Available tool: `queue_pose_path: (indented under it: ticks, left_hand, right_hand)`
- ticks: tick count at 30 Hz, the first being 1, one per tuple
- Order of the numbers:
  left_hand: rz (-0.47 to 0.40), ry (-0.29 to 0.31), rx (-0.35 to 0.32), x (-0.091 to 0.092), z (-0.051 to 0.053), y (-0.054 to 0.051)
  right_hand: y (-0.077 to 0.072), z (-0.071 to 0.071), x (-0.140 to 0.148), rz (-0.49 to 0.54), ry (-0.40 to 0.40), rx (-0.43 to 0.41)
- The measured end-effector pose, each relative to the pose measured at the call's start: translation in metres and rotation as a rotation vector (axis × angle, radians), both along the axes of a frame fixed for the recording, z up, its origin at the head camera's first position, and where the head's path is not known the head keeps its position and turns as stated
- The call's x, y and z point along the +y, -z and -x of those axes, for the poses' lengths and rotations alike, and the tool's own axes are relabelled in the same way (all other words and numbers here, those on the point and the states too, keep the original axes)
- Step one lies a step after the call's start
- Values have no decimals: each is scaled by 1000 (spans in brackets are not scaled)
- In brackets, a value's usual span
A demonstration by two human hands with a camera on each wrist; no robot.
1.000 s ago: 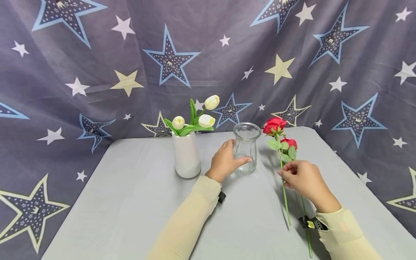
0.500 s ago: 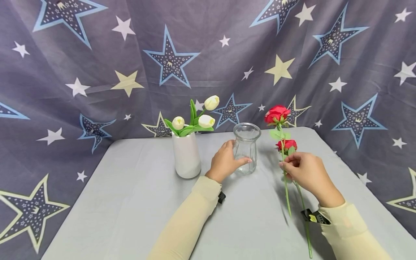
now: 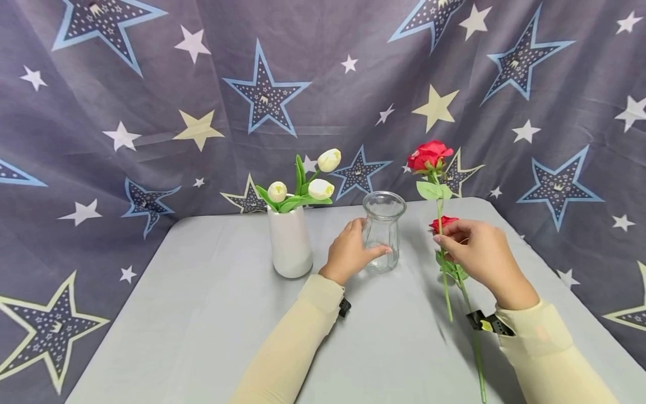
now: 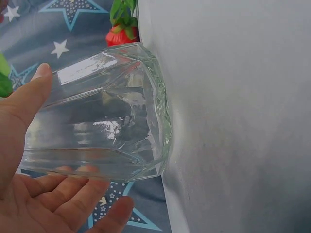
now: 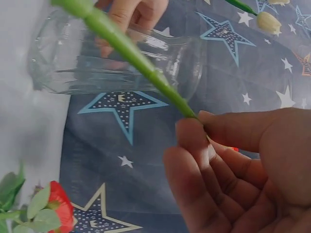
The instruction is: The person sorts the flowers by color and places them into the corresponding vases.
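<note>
Gray tbl: L hand cupping clr vase, R hand pinching grn-stemmed red rose.

Both arms extended forward. Left arm angles inward; my left hand is cupped, thumb held well apart from loosely spread fingers. Right arm slants in from my right; right hand pinches, thumb to index fingertip, other fingers curled.

Glass vase: centre-left, base towards my frame's middle.
Left hand: left edge; I see thumb and fingers flanking the vase.
Red flower: top, left of centre.
Starred cloth: left, behind.
Grey tabletop: right.
</note>
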State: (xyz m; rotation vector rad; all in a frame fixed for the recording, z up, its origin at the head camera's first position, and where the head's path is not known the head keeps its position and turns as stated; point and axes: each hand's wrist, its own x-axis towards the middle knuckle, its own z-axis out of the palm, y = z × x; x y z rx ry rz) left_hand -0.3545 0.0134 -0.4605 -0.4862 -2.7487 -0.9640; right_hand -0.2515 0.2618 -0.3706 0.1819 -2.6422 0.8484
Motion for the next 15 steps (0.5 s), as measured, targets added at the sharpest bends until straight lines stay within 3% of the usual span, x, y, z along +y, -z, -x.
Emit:
queue_pose_path:
  ticks: [15]
  left_hand:
    - [0,4,-20,-2,-3,-3]
  right_hand:
    - [-19,9,-12,72,-7,124]
